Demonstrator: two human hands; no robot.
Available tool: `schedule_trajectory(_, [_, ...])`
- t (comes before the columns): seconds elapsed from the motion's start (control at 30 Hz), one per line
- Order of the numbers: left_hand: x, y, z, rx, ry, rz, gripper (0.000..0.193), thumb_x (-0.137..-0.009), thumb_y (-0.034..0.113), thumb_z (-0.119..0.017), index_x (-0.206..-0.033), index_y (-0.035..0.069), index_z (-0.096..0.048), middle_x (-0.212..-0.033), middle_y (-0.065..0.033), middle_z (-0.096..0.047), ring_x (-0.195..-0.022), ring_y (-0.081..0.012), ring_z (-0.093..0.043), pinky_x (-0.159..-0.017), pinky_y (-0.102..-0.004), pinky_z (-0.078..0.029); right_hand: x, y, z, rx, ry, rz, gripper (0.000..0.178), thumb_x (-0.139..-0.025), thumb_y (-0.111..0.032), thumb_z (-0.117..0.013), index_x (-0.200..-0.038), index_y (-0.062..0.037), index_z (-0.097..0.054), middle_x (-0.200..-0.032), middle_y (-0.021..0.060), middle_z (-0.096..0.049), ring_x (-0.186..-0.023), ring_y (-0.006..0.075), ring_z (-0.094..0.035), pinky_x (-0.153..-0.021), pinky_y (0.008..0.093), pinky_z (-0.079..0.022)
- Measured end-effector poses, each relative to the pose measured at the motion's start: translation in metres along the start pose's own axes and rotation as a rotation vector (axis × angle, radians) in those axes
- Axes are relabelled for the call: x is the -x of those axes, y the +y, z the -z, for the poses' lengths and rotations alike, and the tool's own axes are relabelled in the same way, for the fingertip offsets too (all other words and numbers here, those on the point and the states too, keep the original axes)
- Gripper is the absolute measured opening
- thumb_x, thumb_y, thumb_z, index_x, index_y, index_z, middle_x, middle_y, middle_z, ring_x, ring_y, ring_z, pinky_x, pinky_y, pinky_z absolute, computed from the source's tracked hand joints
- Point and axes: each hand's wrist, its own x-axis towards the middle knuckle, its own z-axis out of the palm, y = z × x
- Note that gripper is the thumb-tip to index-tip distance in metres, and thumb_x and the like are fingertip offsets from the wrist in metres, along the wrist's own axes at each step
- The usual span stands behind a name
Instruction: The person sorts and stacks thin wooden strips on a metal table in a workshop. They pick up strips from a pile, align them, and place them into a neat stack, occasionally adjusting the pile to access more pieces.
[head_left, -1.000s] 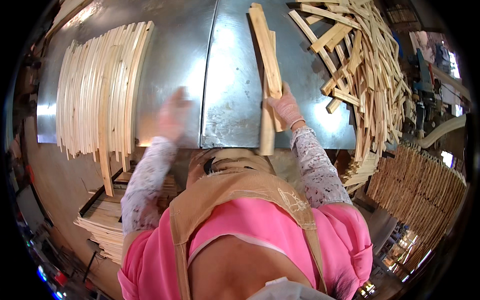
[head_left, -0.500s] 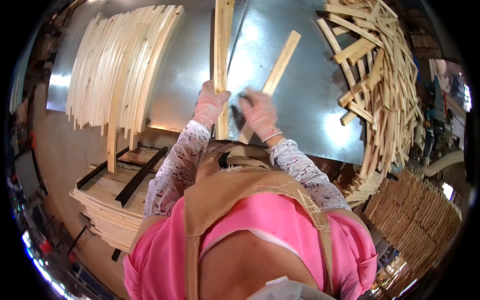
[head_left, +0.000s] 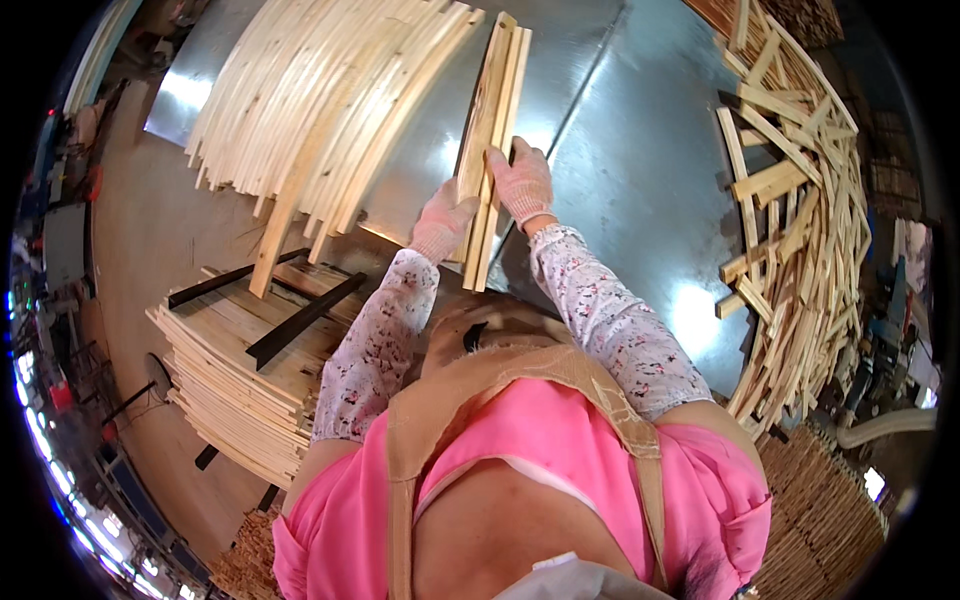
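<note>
In front of me over the metal tabletop, a few pale wooden strips (head_left: 497,100) lie side by side, their long edges together. My left hand (head_left: 445,218), in a pinkish knitted glove, is closed on their left side near the close end. My right hand (head_left: 524,184), gloved the same way, grips the right side a little farther up, its thumb across the strips. Left of them, a wide row of long wooden strips (head_left: 320,110) lies on the table, one strip (head_left: 278,238) sticking out toward me past the others.
The shiny metal tabletop (head_left: 640,170) has a seam running through it. A jumbled heap of wooden pieces (head_left: 800,250) curves along its right side. At lower left, dark metal bars (head_left: 300,325) rest on a stack of wooden panels (head_left: 235,385). More stacked wood (head_left: 820,510) stands at lower right.
The loose strip on the right now lies against the strips at my left hand. My right hand has moved up and closed on them. The view has shifted, putting the table's contents elsewhere in the picture.
</note>
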Motion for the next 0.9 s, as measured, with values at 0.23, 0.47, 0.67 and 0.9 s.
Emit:
schedule_trajectory(0.23, [0.027,-0.013,0.079,0.773,-0.053,0.098,0.057,-0.102,0.020,-0.072,-0.152,0.000,-0.053,-0.125,-0.0075,-0.070,-0.105,-0.0171,-0.067,-0.093,-0.0316,-0.056,-0.022,-0.044,-0.037,0.043,-0.158,0.095,0.079,-0.092,-0.051,-0.072,-0.146,0.0036,-0.049,-0.140,0.0308,-0.059,-0.126,0.0473,-0.065,-0.107,0.0505,-0.054])
schedule_trajectory(0.47, [0.048,0.004,0.134,0.665,-0.048,0.039,0.049,-0.109,0.038,-0.064,-0.139,0.000,-0.059,-0.106,-0.0102,-0.074,-0.090,-0.0179,-0.070,-0.083,-0.0321,-0.057,-0.033,-0.089,-0.080,-0.079,-0.349,0.367,0.078,-0.098,-0.056,-0.064,-0.143,0.0050,-0.048,-0.130,0.0344,-0.066,-0.122,0.0497,-0.067,-0.104,0.0532,-0.053])
schedule_trajectory(0.67, [0.030,0.024,0.095,0.678,-0.178,0.142,0.052,-0.112,0.040,-0.059,-0.143,-0.001,-0.057,-0.107,-0.0114,-0.075,-0.091,-0.0181,-0.072,-0.084,-0.0320,-0.059,-0.066,-0.020,-0.052,-1.189,-0.800,-0.056,0.057,-0.099,-0.039,-0.064,-0.134,0.0052,-0.063,-0.109,0.0177,-0.077,-0.094,0.0300,-0.072,-0.091,0.0404,-0.057])
schedule_trajectory(0.9, [0.003,0.073,0.092,-1.213,0.439,-0.694,0.059,-0.102,0.046,-0.066,-0.153,0.018,-0.056,-0.153,-0.0121,-0.057,-0.136,-0.0349,-0.058,-0.119,-0.0584,-0.039,-0.048,-0.035,0.037,-0.224,-0.568,0.428,0.058,-0.095,-0.029,-0.067,-0.149,-0.0076,-0.062,-0.129,0.0182,-0.076,-0.118,0.0283,-0.072,-0.107,0.0378,-0.053])
